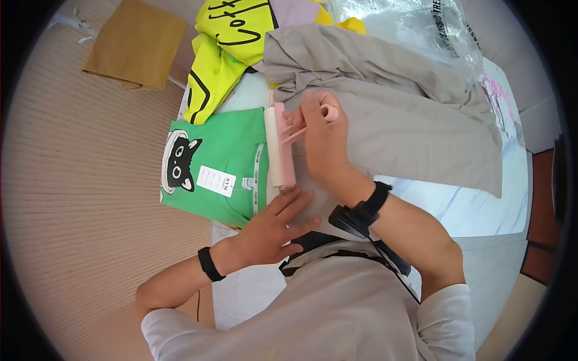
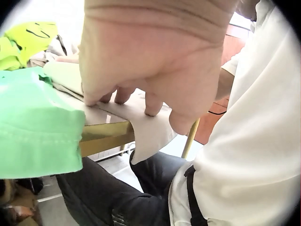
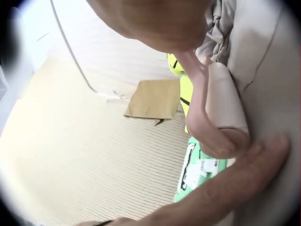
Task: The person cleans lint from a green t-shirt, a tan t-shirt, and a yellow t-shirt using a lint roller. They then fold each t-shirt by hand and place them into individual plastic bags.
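From my distant post, looking through the head camera, I see a folded brown sheet (image 1: 135, 45) at far left, lying on a ribbed, wood-toned surface (image 1: 78, 180). Next comes a folded green shirt (image 1: 232, 135) with a black cat print and a white tag (image 1: 217, 182), near the table's left edge. A bright yellow garment (image 1: 208, 66) with bold black lettering is bunched just above it.

At center, the person's left hand (image 1: 265, 230) reaches in from below, fingers spread, thumb held apart, fingertips resting on a grey-beige garment (image 1: 415, 126). My left wrist camera shows part of that cloth hanging over the table edge. Just beyond those fingertips, a pink lint roller (image 1: 274, 147) with a pale cylinder stands lengthwise at the garment's left side, beside the green shirt; whether it touches the shirt I cannot tell. The person's right hand (image 1: 326, 138), a black strapped device (image 1: 355, 219) at its wrist, grips the roller's handle, fingers curled around it.

The garment stretches on to the right across the marbled white table (image 1: 512, 210), with a clear plastic bag (image 1: 403, 27) above it.
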The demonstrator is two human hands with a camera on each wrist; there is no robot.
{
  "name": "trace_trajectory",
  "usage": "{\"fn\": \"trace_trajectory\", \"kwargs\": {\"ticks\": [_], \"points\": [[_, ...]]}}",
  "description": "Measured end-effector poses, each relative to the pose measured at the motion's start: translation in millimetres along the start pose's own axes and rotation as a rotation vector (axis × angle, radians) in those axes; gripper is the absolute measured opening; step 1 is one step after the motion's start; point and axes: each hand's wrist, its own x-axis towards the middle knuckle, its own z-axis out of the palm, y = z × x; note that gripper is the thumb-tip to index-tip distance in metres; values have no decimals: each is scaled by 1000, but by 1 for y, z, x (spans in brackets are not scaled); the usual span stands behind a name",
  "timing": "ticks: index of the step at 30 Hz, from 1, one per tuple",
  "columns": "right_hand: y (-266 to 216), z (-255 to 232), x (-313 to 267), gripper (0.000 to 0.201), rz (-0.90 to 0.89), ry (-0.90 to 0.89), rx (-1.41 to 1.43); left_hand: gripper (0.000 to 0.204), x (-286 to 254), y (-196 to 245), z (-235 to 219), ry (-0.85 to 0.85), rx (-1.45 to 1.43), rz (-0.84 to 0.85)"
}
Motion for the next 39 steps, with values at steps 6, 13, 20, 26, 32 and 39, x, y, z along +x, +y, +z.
{"fn": "trace_trajectory", "kwargs": {"ticks": [6, 13, 20, 26, 32, 39], "points": [[-34, -19, 3, 24, -76, 24, 145, 61, 3, 0, -3, 4, 34, -13], [-6, -6, -2, 26, 3, 61, 31, 51, 13, 9, -20, -83, 91, -12], [-36, -52, 7, 20, -73, 74, 164, 46, 18, -7, -20, 45, 46, -97], [-59, -28, 24, 20, -126, 106, 317, 114, 59, -60, -53, 288, 98, -246], [-20, -13, 23, 21, -62, 102, 228, 150, 84, -105, -72, -155, 416, -393], [-29, -33, 8, 21, 8, 81, 2, 158, 83, -117, -72, -259, 545, -376]]}}
